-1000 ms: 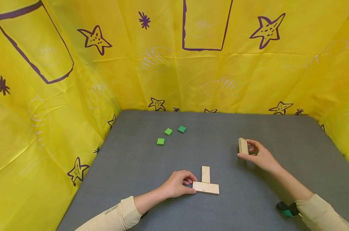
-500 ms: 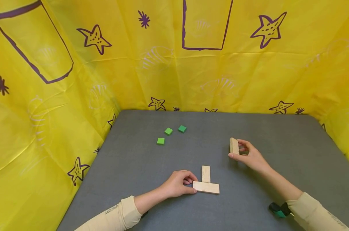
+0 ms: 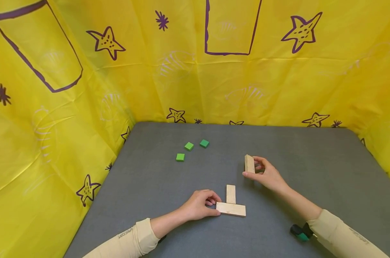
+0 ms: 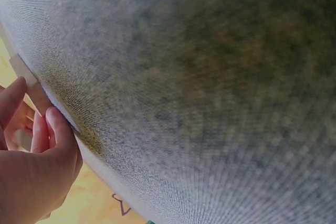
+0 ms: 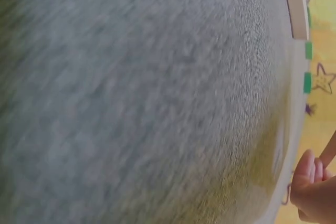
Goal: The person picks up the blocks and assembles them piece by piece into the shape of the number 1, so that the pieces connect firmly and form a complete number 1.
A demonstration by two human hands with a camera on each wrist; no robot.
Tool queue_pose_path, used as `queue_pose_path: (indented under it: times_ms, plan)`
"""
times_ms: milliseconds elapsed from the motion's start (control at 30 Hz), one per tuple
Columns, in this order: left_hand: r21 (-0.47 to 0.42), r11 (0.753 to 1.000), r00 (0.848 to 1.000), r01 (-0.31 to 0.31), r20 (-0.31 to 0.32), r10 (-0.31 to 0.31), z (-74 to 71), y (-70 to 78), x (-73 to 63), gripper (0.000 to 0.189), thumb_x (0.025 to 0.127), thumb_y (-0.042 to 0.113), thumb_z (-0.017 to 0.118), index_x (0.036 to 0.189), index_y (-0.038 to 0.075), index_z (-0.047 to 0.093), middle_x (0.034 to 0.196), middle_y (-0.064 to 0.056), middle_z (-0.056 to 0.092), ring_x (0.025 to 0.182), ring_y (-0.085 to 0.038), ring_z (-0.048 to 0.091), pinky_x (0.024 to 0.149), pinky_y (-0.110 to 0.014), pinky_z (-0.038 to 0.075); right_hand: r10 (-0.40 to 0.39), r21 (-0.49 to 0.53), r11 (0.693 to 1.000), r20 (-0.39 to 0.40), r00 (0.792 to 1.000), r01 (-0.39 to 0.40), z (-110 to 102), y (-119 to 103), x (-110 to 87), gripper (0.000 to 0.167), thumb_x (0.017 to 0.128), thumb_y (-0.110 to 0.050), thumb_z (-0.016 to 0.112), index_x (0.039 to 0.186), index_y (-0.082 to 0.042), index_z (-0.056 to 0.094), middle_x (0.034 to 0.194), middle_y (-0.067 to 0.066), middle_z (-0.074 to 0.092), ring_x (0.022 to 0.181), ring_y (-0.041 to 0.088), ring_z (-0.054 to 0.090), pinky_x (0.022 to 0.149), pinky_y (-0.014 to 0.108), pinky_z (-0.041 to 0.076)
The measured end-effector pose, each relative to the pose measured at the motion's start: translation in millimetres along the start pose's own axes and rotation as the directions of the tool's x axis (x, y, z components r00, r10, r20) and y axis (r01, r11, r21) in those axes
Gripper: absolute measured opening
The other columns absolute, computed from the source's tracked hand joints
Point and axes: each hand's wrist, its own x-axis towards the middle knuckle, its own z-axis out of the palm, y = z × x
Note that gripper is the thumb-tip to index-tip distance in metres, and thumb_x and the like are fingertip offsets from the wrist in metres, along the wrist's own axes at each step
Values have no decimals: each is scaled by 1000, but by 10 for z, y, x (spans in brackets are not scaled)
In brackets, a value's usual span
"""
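My left hand [image 3: 199,206] pinches the left end of a pale wooden block [image 3: 231,209] between thumb and fingers; it lies crosswise on the grey table. A second wooden block [image 3: 231,194] lies behind it, its near end at the first block's far side, so the pair makes an upside-down T. My right hand [image 3: 267,175] holds a third wooden block [image 3: 250,164] by thumb and fingertips, behind and to the right of the pair. In the left wrist view the gripped block [image 4: 32,85] shows edge-on. The right wrist view catches the right hand [image 5: 315,187] at its lower right.
Three small green tiles [image 3: 180,157] lie toward the back left of the grey table [image 3: 143,172]. A yellow cloth [image 3: 169,82] with starfish drawings hangs around the back and sides. Below the right sleeve a black and green wrist strap [image 3: 301,233] shows.
My right hand has moved left with its wooden block, closer to the two blocks on the table. The left hand and those two blocks have stayed in place.
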Motion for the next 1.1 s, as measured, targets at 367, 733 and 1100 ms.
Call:
queue_pose_path:
  times_ms: [367, 733, 1100]
  plan:
    - [-2, 1000, 1000, -27, -9, 27, 10, -11, 7, 26, 74, 5, 84, 96, 5, 70, 88, 2, 63, 82, -4, 58, 77, -18, 51, -36, -33, 999, -2, 999, 36, 230, -62, 62, 85, 76, -45, 81, 138, 1, 44, 122, 14, 55, 106, 27, 50, 84, 37, 42]
    - [5, 1000, 1000, -11, 3, 11, 4, -24, 13, 26, 75, 8, 84, 97, 7, 70, 89, 4, 62, 82, -3, 57, 78, -18, 51, -93, -101, 990, 22, 995, 95, 411, -102, 101, 84, 72, -47, 83, 132, 1, 49, 120, 14, 56, 102, 25, 51, 82, 37, 45]
    - [7, 1000, 1000, -6, 5, 6, -3, -18, 6, 26, 76, 8, 84, 97, 7, 70, 88, 5, 62, 82, -3, 57, 77, -18, 51, -215, -178, 961, 11, 977, 213, 532, -144, 155, 85, 68, -46, 87, 124, 7, 53, 110, 16, 58, 96, 28, 53, 82, 42, 45]
